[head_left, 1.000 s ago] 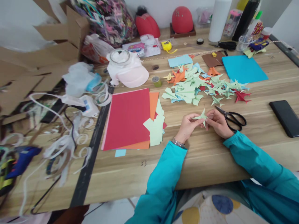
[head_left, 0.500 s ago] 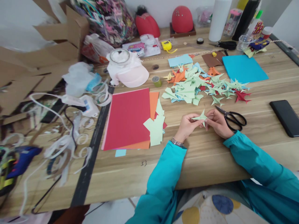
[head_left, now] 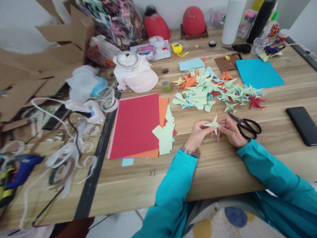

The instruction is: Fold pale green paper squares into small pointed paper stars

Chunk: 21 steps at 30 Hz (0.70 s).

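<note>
Between my two hands is a pale green folded paper piece [head_left: 213, 124] with several sharp points, like a star or a bird. My left hand [head_left: 197, 133] pinches it from the left between thumb and fingers. On the other side, my right hand [head_left: 230, 131] grips its right part, fingertips closed. Black-handled scissors [head_left: 247, 127] lie on the table just right of my right hand, blades pointing up and left. Beyond my hands spreads a pile of folded paper pieces [head_left: 201, 91], mostly pale green, with some orange, red, blue and yellow.
Left of my hands lie red paper sheets [head_left: 138, 125] and pale green cut strips [head_left: 165, 138]. A black phone [head_left: 302, 125] rests at the right. Blue paper [head_left: 259, 73] lies behind the pile. Tangled cables and tape rolls [head_left: 86, 145] cover the left side.
My hands stay in nearly the same place, still holding the green paper. The fingers of my right hand have shifted slightly beneath it.
</note>
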Motion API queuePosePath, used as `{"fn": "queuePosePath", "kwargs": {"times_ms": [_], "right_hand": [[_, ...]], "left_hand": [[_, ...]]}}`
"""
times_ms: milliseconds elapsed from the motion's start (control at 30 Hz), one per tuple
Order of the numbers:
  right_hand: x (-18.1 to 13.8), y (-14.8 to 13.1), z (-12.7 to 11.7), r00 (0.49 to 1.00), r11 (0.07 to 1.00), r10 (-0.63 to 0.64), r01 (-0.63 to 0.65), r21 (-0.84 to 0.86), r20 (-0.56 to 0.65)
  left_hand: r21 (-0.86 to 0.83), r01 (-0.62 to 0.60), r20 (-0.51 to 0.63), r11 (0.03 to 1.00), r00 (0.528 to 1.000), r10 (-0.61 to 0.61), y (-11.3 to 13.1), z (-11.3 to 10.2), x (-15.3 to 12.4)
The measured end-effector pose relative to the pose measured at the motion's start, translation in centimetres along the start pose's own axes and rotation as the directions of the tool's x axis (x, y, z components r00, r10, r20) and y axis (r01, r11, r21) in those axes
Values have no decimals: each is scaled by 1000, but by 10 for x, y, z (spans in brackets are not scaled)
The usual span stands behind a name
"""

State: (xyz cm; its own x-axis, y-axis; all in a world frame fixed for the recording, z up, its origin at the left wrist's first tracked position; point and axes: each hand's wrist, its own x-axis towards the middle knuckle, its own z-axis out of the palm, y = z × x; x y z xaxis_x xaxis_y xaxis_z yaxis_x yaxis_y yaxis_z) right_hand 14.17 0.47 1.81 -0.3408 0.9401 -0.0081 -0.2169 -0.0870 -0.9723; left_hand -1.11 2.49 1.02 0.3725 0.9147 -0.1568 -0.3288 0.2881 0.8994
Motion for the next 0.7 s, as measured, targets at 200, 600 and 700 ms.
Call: {"fn": "queuePosePath", "kwargs": {"times_ms": [200,600,700], "right_hand": [[1,0,0,999,999,12,-13,-30,-43],[1,3,-7,996,968,-33,10,-250,-87],[2,2,-7,996,979,11,-28,-202,-88]], "left_hand": [[50,11,30,999,999,-12,0,-2,0],[136,-8,-9,991,1000,10,2,-4,0],[170,-23,-1,985,1000,24,5,-2,-1]]}}
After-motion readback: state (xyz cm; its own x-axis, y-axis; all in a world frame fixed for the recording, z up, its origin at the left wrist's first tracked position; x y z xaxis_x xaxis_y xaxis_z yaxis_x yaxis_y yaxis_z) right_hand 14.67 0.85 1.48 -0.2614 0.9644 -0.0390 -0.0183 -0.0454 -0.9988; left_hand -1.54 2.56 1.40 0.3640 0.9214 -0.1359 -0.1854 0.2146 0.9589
